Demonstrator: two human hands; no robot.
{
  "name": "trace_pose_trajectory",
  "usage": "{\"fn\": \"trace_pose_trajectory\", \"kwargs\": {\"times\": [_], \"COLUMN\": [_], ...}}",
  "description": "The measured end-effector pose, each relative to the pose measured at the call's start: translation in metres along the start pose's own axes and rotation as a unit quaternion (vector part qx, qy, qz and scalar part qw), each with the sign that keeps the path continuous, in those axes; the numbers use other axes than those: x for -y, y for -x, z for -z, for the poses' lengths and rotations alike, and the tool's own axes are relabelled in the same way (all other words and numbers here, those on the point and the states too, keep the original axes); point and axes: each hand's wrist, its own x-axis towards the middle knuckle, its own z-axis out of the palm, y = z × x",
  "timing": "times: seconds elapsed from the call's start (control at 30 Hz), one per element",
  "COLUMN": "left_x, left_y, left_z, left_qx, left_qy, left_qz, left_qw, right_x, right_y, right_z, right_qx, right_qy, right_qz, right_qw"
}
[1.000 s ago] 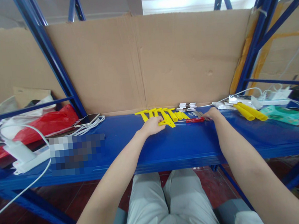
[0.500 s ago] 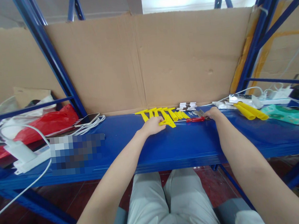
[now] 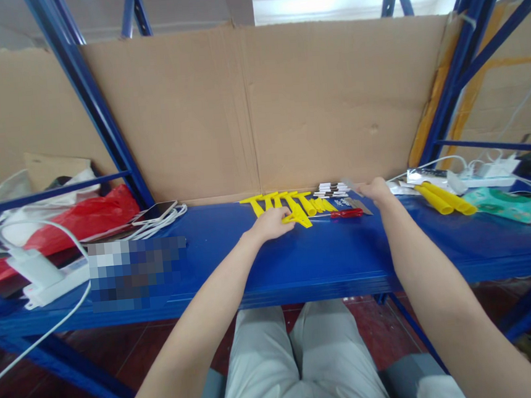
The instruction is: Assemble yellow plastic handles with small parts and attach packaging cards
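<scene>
My left hand [image 3: 273, 223] is closed around a yellow T-shaped plastic piece [image 3: 300, 217], its wide end pointing right. More yellow T-shaped pieces [image 3: 272, 198] lie in a row just behind that hand. My right hand [image 3: 376, 190] is raised a little at the back right, fingers pinched on a thin greyish piece [image 3: 350, 185], blurred by motion. Below it lies a red-handled screwdriver [image 3: 347, 213], its shaft pointing left. Flat metal-looking pieces [image 3: 359, 204] rest beside the screwdriver. Small yellow strips [image 3: 324, 205] and stacked white-and-dark small packs [image 3: 333, 190] lie between the hands.
Cardboard [image 3: 249, 114] walls off the back of the blue table [image 3: 308, 263]. Two yellow tubes [image 3: 446, 197], a green packet [image 3: 507, 204] and white cables lie at right. On the left are a red bag [image 3: 86, 221], a white power strip [image 3: 59, 284] and coiled cable [image 3: 163, 223].
My right hand has moved up and slightly away from the screwdriver's handle, and a thin greyish piece now shows at its fingertips. My left hand stays with the yellow piece.
</scene>
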Motion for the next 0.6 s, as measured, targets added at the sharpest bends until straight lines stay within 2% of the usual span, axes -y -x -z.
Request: {"fn": "trace_pose_trajectory", "kwargs": {"times": [0.1,0.2,0.3,0.4,0.6], "left_x": [0.001,0.002,0.004,0.005,0.002], "left_y": [0.000,-0.001,-0.001,-0.001,0.000], "left_z": [-0.001,-0.002,-0.002,-0.001,0.001], "left_qx": [-0.009,-0.013,-0.010,-0.013,-0.015], "left_qy": [0.000,0.000,0.004,0.002,-0.012], "left_qz": [0.003,0.010,0.007,0.004,0.016], "left_qw": [1.000,1.000,1.000,1.000,1.000], "right_x": [0.023,0.044,0.058,0.064,0.062], "right_y": [0.012,0.028,0.043,0.052,0.055], "right_z": [-0.004,-0.014,-0.026,-0.035,-0.043], "right_qx": [0.042,0.145,0.255,0.330,0.412], "right_qy": [-0.119,-0.196,-0.240,-0.254,-0.202], "right_qz": [0.018,0.055,0.081,0.088,0.075], "right_qw": [0.992,0.968,0.933,0.905,0.885]}}
